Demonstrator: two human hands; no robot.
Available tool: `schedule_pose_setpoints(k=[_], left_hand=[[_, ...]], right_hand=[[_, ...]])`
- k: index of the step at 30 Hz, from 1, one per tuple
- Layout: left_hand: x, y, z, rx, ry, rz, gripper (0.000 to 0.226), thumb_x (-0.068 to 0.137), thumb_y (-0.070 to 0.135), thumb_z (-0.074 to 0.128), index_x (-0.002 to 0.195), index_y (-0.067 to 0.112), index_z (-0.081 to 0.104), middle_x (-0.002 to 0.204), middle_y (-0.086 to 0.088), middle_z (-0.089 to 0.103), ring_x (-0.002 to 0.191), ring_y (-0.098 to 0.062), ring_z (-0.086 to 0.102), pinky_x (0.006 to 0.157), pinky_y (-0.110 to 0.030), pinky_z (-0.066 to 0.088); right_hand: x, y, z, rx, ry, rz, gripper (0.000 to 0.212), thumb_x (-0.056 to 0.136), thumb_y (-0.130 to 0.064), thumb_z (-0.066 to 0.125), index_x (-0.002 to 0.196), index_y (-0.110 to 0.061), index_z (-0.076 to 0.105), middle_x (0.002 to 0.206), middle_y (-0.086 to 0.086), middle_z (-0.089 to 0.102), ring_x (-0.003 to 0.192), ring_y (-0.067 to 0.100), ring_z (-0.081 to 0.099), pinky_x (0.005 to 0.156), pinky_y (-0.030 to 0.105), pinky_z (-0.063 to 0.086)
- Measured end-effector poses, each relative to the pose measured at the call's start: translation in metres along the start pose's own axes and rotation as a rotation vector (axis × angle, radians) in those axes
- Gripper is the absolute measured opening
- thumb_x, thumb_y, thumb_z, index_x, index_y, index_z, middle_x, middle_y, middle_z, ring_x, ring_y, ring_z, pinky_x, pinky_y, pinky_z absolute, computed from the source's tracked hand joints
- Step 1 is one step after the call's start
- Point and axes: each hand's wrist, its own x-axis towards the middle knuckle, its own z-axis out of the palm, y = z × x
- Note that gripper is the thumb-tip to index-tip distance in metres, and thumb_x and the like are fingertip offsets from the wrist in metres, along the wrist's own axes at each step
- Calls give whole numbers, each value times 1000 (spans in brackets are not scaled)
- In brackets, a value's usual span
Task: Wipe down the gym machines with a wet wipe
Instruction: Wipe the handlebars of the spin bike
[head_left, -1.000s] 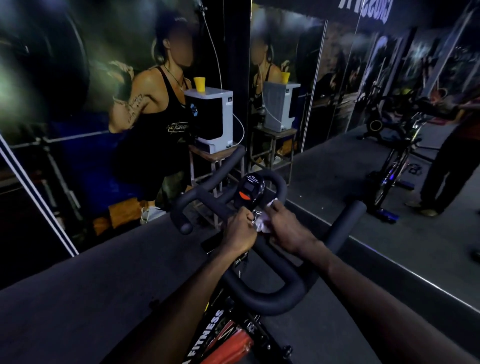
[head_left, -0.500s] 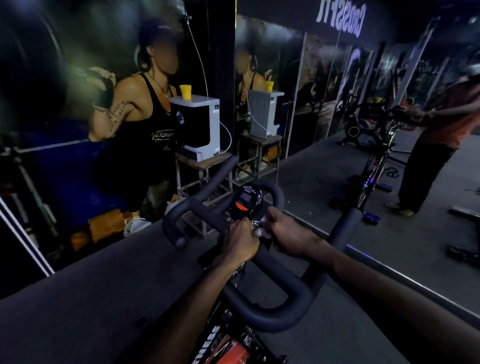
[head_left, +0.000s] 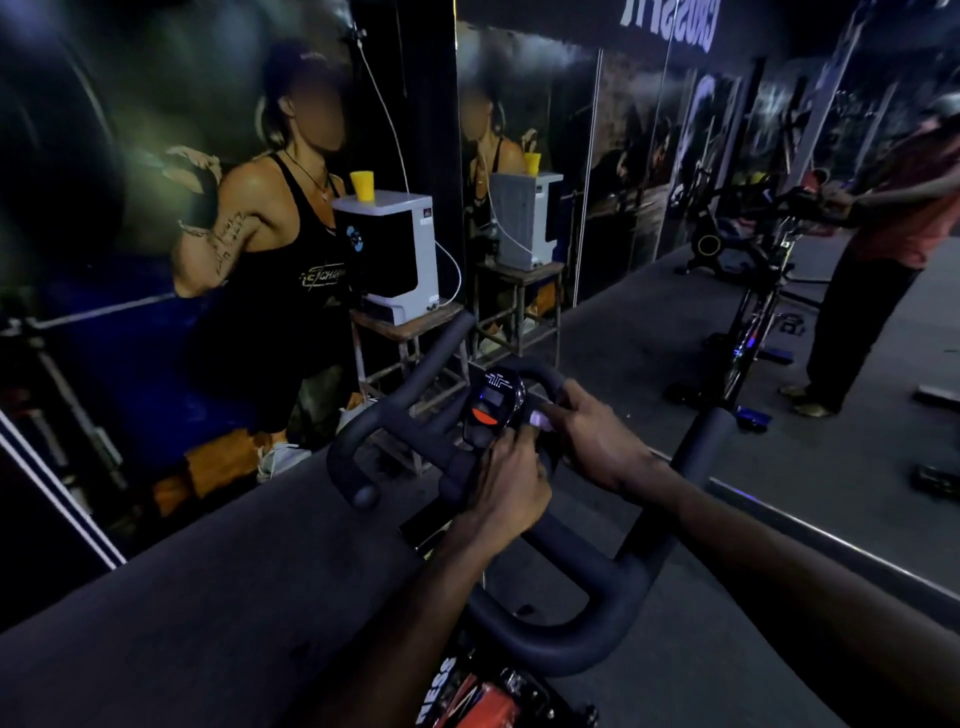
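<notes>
Right hand (head_left: 592, 441) pinches the wipe (head_left: 540, 417) against the console (head_left: 493, 402), just ahead; left hand (head_left: 511, 483) grips the handlebar (head_left: 550, 540) below it.

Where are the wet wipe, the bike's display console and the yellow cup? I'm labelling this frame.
wet wipe (head_left: 538, 417), head view, pale patch showing under the right fingers.
display console (head_left: 494, 402), head view, middle of its dark face.
yellow cup (head_left: 362, 185), head view, its side wall.

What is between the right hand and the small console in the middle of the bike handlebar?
In the head view, a pale wet wipe lies there, pinched under the right hand fingertips against the console side.
</notes>
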Motion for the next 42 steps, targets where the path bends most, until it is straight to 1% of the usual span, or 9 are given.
schedule_pose_setpoints(k=[4, 8, 12, 14, 19, 23, 31, 37, 42], left_hand=[[6, 6, 8, 22, 59, 42, 44, 87, 4, 53, 131, 7, 50, 118, -16, 59, 109, -34, 57, 90, -41, 43], [15, 12, 16, 15, 81, 52, 39, 87, 5, 54, 126, 4, 51, 119, -18, 57, 109, -35, 56, 93, -41, 42], [18, 12, 18, -22, 99, 86, 43, 86, 2, 53, 129, 3, 49, 118, -18, 59, 107, -35, 58, 91, -41, 45], [20, 10, 20, -54, 105, 69, 52, 86, 2, 51, 137, 4, 44, 118, -16, 61, 106, -34, 59, 90, -42, 48], [23, 15, 29, -113, 138, -13, 61, 83, 20, 38, 143, 8, 32, 106, -18, 64, 95, -35, 61, 83, -44, 49], [19, 12, 35, -107, 147, -12, 60, 85, 31, 30, 142, 11, 29, 96, -19, 64, 89, -38, 60, 78, -46, 47], [20, 12, 36, -184, 140, -74, 41, 85, 34, 29, 124, 28, 35, 106, -12, 65, 97, -32, 62, 82, -46, 49], [17, 9, 37, -218, 200, -71, 28, 88, 34, 32, 116, 33, 39, 109, -9, 66, 101, -29, 61, 86, -43, 48], [20, 6, 41, -260, 247, -86, 26, 88, 25, 41, 114, 24, 46, 102, -9, 67, 94, -31, 60, 82, -43, 48]], right_hand=[[11, 3, -9, -70, 71, -118, 29, 100, -23, 45, 122, -12, 60, 109, 1, 59, 99, 14, 58, 80, 28, 43], [39, 13, -16, 119, 140, 24, 18, 94, -19, 63, 109, -23, 69, 98, -5, 48, 90, 18, 59, 76, 23, 40], [25, 17, -10, 148, 63, 34, 30, 95, -3, 54, 122, -7, 65, 109, 14, 53, 104, 35, 56, 87, 38, 47], [32, 20, -10, 121, 59, -3, 37, 92, -6, 58, 127, -17, 65, 108, 16, 50, 94, 31, 56, 81, 33, 45], [81, 20, -17, 109, -21, -28, 18, 92, -20, 65, 94, -5, 73, 102, 19, 51, 84, 36, 60, 75, 36, 49], [70, 36, -10, 129, -9, -34, 22, 82, -8, 59, 98, -7, 75, 95, 22, 60, 87, 38, 60, 76, 36, 49], [99, 23, -19, 146, -157, 104, 16, 78, -8, 55, 84, -8, 69, 92, 24, 64, 90, 42, 63, 78, 39, 50], [80, 35, -19, 343, -37, 279, 21, 92, -5, 55, 98, 0, 75, 100, 24, 72, 100, 36, 66, 86, 32, 45], [70, 44, -22, 336, -139, 360, 22, 94, -12, 54, 101, 1, 71, 102, 26, 70, 104, 40, 64, 84, 36, 43]])
